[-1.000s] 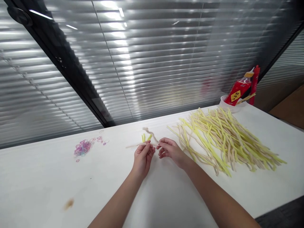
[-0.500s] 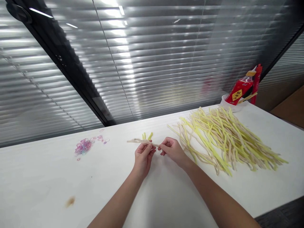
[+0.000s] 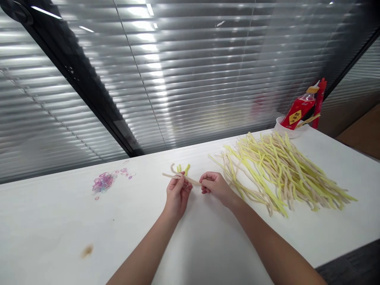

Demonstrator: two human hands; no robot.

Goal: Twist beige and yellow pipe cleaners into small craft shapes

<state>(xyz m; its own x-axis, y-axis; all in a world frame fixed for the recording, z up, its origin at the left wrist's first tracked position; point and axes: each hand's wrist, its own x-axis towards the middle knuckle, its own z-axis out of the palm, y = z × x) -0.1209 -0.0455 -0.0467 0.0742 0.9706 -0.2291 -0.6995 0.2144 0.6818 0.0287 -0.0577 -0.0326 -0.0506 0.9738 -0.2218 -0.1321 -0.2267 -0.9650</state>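
Blinds [image 3: 202, 79]: stretched across the whole back, behind the white tabletop [image 3: 44, 221]
Brown stain [image 3: 87, 251]: seen on the near left of the tabletop
Small loops [image 3: 102, 183]: heaped in pink, purple and bluish tones, with a few loose ones scattered just beside the heap
Left hand [image 3: 177, 192]: held over the middle of the tabletop; a beige strip [image 3: 192, 181] is pinched between thumb and fingers, and two beige ends, one of them curled, are left jutting out to the left
Yellow ends [image 3: 187, 169]: seen poking out beyond the left fingertips; whether they are gripped too cannot be told
Right hand [image 3: 215, 186]: placed just beside the left, with the right end of the beige strip nipped between thumb and fingers
Strip pile [image 3: 285, 170]: spread in yellow and beige, well to the right of both hands
Clear tub [image 3: 279, 128]: set at the far right corner, with a red-labelled bottle [image 3: 299, 109] leaned in it, tilted
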